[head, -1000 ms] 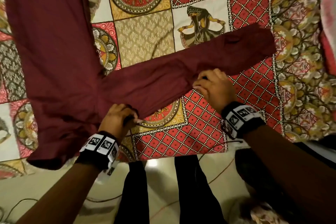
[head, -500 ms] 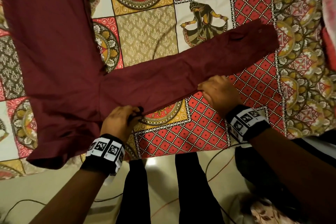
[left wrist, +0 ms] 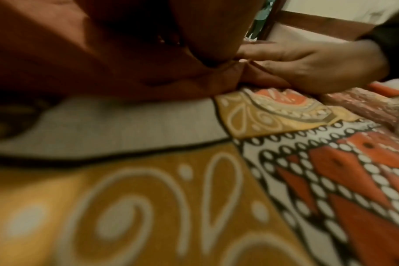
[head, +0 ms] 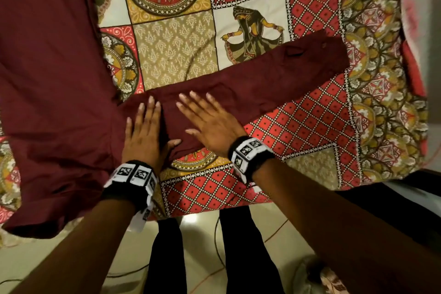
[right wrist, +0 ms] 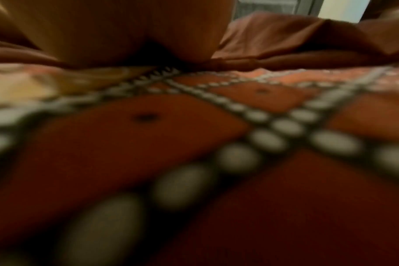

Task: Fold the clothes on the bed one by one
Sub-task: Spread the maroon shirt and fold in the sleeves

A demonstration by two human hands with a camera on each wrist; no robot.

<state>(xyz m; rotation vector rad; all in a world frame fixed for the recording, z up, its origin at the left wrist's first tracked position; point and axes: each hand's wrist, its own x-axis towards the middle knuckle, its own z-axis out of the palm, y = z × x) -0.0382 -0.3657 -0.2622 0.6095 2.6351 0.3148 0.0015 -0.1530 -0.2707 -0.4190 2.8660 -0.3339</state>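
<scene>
both grips flat, fingers spread: left hand & right hand on maroon sleeve; patterned bedsheet beneath

Patterned bedspread, maroon garment flat on it

A maroon garment is seen filling the upper left of the frame, its bunched edge pressed at upper right by the flat right hand, while the blurred patterned bedsheet is spread across the lower frame.
</scene>
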